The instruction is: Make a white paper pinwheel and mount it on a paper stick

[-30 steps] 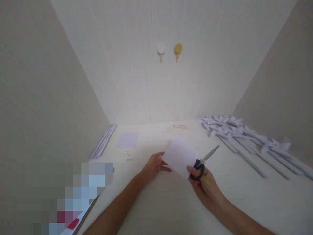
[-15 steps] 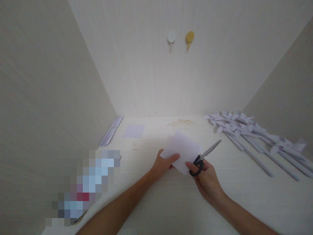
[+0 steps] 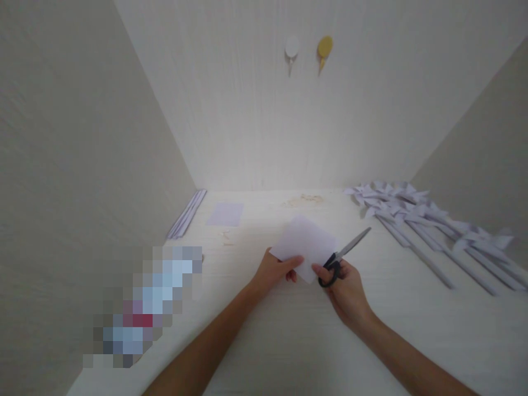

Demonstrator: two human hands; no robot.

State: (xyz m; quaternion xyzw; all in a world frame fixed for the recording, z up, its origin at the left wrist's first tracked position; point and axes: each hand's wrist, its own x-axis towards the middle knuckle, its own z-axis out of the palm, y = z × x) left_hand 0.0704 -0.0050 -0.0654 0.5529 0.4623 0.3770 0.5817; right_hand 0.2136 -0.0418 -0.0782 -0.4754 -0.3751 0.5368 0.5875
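A square sheet of white paper [image 3: 303,239] is held above the table, one corner toward me. My left hand [image 3: 277,268] pinches its left side, thumb on top and fingers underneath. My right hand [image 3: 346,283] has black-handled scissors [image 3: 335,265] hooked in it, the blades together and pointing away to the upper right. The right thumb also rests at the paper's near right edge; whether the fingers below grip the paper is hidden.
Paper pinwheels on rolled sticks [image 3: 412,214] lie piled at the right. At the left are rolled paper sticks [image 3: 187,214], a flat paper square [image 3: 226,214], small scraps [image 3: 226,237] and a blurred-out object [image 3: 152,302]. Small pale pieces [image 3: 307,199] lie by the back wall, which has two hooks [image 3: 324,48].
The view has tilted slightly, so the table things appear a little higher. Both hands keep their hold on the paper and scissors, with hardly any other movement.
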